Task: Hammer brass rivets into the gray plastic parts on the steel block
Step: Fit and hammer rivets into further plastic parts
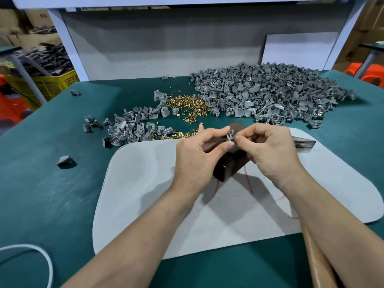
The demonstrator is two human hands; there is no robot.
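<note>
Over the dark steel block, which stands on a pale grey mat, both hands meet. My left hand pinches a small gray plastic part between thumb and fingers. My right hand pinches the same part from the right with thumb and forefinger. Any rivet between those fingertips is hidden. A hammer head pokes out to the right of my right hand. Its wooden handle runs under my right forearm, and whether that hand grips it is hidden.
Loose brass rivets lie scattered behind the block. A large heap of gray plastic parts fills the back right, and a smaller heap lies to the left. The green table has stray parts and a white cord at front left.
</note>
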